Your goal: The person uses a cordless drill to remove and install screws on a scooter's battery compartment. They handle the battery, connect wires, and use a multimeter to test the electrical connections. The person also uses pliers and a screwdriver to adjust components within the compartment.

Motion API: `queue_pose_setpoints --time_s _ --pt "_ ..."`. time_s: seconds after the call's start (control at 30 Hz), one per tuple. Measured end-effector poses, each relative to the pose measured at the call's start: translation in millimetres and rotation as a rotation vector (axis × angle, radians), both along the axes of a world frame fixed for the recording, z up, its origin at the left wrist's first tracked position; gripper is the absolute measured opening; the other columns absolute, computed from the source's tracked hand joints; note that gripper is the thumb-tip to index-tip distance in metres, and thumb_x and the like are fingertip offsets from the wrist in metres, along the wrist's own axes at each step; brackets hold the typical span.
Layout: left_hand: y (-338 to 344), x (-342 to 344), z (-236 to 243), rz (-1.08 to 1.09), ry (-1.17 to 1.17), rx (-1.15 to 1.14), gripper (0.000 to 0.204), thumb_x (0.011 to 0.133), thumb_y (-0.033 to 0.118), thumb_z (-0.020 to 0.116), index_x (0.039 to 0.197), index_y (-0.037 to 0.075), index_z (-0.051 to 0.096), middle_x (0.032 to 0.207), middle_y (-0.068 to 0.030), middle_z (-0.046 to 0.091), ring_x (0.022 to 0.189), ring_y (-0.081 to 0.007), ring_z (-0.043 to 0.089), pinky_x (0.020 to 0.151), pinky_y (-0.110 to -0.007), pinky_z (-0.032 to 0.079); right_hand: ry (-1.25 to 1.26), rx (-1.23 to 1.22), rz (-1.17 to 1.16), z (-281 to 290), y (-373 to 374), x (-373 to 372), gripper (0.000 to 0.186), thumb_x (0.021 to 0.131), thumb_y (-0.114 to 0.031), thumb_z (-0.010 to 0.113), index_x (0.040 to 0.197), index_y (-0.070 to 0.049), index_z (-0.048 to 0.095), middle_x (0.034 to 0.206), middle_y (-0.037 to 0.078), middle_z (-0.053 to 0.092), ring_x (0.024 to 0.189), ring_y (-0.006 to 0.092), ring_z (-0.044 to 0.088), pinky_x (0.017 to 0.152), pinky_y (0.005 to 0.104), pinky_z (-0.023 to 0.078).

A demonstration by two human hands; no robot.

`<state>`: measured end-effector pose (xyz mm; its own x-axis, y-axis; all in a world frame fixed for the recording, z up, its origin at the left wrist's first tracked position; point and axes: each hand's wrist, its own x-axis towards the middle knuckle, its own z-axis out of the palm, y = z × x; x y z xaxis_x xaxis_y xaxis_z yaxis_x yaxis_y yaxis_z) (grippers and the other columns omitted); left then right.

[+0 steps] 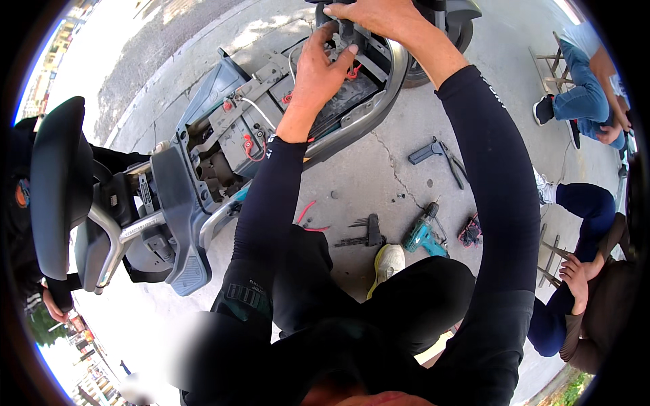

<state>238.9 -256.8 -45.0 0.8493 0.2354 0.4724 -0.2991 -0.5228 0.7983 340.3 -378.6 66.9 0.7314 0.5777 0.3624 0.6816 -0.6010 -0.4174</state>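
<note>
An electric scooter [189,250] with its body opened up lies across the left and top of the view. Its grey batteries [237,132] show red terminal covers and loose wires. My left hand [317,78] reaches into the front of the frame, thumb and fingers bent about a dark upright part [347,32]. Just above it my right hand [379,15] is at the top of that part, its fingers curled and partly cut off by the picture's edge. What lies between the fingers of either hand is hidden.
On the concrete lie a teal cordless drill [421,233], a black hand tool with two handles [440,159], a black bracket-like piece with dark strips [372,231], a red-handled tool [308,215] and a small red-and-black device [469,231]. Seated people [582,95] are at the right.
</note>
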Motion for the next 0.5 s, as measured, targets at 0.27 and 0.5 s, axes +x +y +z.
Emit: queue_pose_setpoints --time_s 0.27,0.5 --pt "-21.4 46.2 1.8 -0.208 -0.086 -0.036 0.041 0.106 0.020 0.050 0.139 -0.004 0.044 0.095 -0.0183 0.065 0.086 -0.0301 0.066 0.074 -0.041 0.052 0.382 0.665 0.058 16.0 -2.9 4.2 0.042 0.085 -0.033 0.077 0.090 0.007 0.067 0.086 0.015 0.072 0.076 0.0241 0.069 0.070 0.0392 0.055" --pt "-2.3 46.9 -15.2 -0.119 -0.153 0.081 0.041 0.104 0.016 0.050 0.139 -0.005 0.045 0.120 -0.0308 0.063 0.106 -0.0488 0.063 0.090 -0.049 0.050 0.077 0.790 -0.061 -3.5 50.5 -1.2 0.053 0.091 -0.041 0.071 0.063 0.003 0.064 0.053 0.016 0.057 0.054 0.0292 0.062 0.059 0.0443 0.047"
